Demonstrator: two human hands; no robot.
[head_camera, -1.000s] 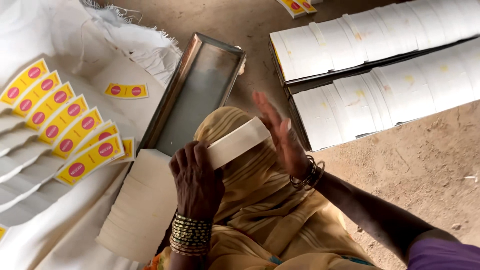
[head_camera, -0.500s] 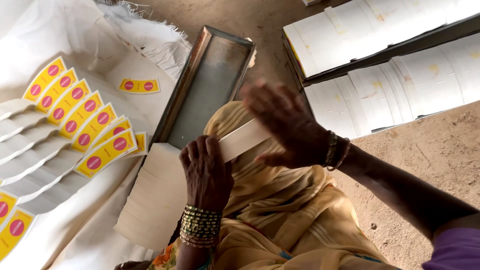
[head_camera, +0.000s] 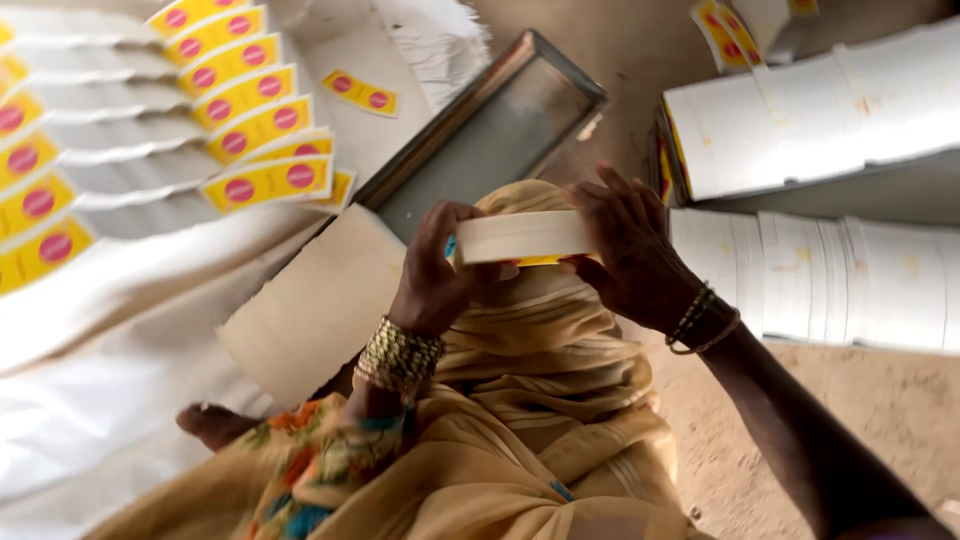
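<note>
While gripped endwise, paper stack (head_camera: 522, 237), between hands (head_camera: 540, 265)

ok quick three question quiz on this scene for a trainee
1. True or false: both hands grip the flat cream stack of paper sheets.
2. What lies past the stack? A) long metal tray B) blue bucket C) glass jar
3. What colour are the round marks on the yellow labels?

Key:
1. True: left hand and right hand hold its ends.
2. A, the long metal tray.
3. Pink-red.
</note>
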